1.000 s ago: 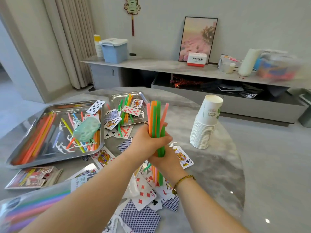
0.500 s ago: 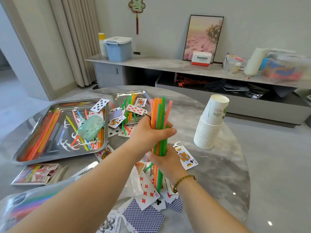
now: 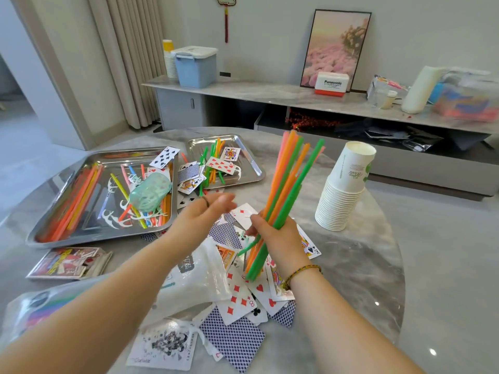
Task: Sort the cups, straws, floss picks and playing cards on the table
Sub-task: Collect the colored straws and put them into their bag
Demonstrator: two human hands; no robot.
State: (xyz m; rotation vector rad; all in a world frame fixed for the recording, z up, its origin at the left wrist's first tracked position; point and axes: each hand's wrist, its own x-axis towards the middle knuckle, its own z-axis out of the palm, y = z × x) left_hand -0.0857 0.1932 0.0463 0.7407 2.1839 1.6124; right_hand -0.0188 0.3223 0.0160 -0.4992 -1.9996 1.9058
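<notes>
Two steel trays sit on the left half of the table [image 3: 364, 265]. The larger tray [image 3: 54, 233], by the left edge, holds orange and pink straws [image 3: 78, 195] laid along its left side, more straws in several colours, white floss picks [image 3: 113, 220] scattered over its middle and a pale green floss case [image 3: 149, 193]. A few playing cards [image 3: 164, 157] rest at its far right corner. The smaller tray [image 3: 253, 168], toward the far edge, holds green and orange straws with face-up cards lying over them.

Between the trays and the near edge the right hand [image 3: 275, 236] grips a bundle of straws [image 3: 289, 184], green, orange and pink. Its fingers are curled round the lower part, and the bundle leans up and away toward the right. The bundle's lower ends hang just above a heap of cards [image 3: 237, 300] spread over the middle of the table. The left hand [image 3: 205, 211] hovers beside it, apart from the bundle, blurred, fingers straight and close together, holding nothing.

A nested stack of white paper cups [image 3: 343, 190] stands near the right edge. A clear plastic bag [image 3: 199, 276] lies on the cards under the left forearm. A card box [image 3: 67, 261] lies just in front of the larger tray, and a packet of coloured straws [image 3: 40, 311] lies at the near left edge
</notes>
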